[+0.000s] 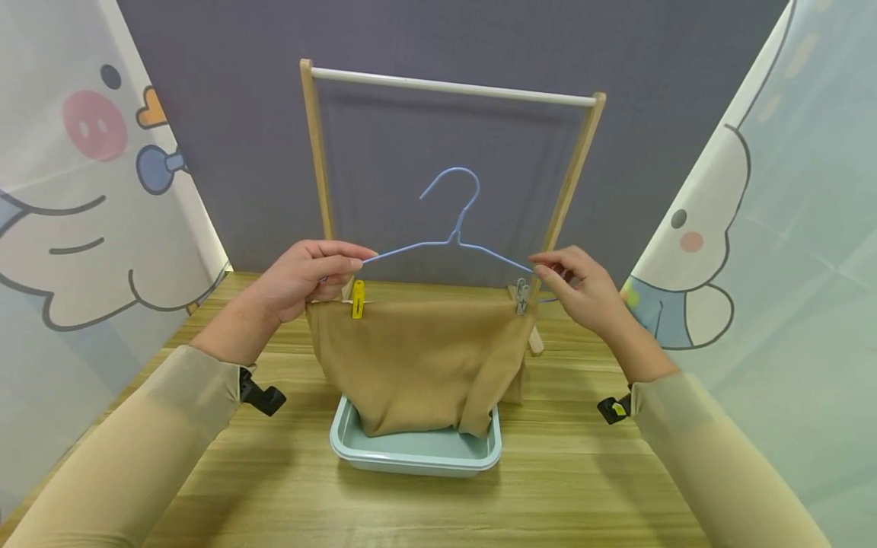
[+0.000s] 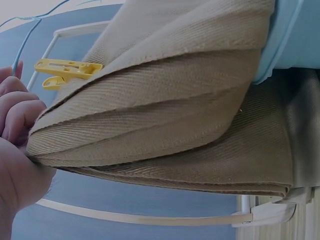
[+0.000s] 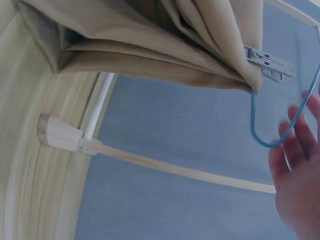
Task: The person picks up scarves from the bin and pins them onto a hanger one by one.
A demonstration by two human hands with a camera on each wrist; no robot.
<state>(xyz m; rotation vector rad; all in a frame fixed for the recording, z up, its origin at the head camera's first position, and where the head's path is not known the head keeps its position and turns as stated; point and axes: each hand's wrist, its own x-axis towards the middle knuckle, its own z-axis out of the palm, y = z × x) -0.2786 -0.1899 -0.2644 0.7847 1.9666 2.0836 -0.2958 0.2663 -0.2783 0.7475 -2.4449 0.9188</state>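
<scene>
A blue wire hanger [image 1: 455,237] is held upright by both hands, its hook pointing up. My left hand [image 1: 308,274] grips the hanger's left end. Thumb and fingers of my right hand [image 1: 575,285] pinch its right shoulder, near the bent end that also shows in the right wrist view. Folded brown twill fabric [image 1: 418,358] hangs from the hanger's lower part, hiding the bottom bar. A yellow clothespin [image 1: 358,299] clips its top edge at the left, and a grey clothespin [image 1: 522,296] clips it at the right. Several fabric layers show in the left wrist view.
Below the fabric, a pale blue-green basin [image 1: 418,460] stands on the wood-grain table [image 1: 562,472]; the fabric's lower folds overlap it. Behind the hanger rises a wooden rack with a white crossbar [image 1: 452,88]. Cartoon-print curtains [image 1: 103,251] flank both sides, with a grey backdrop behind.
</scene>
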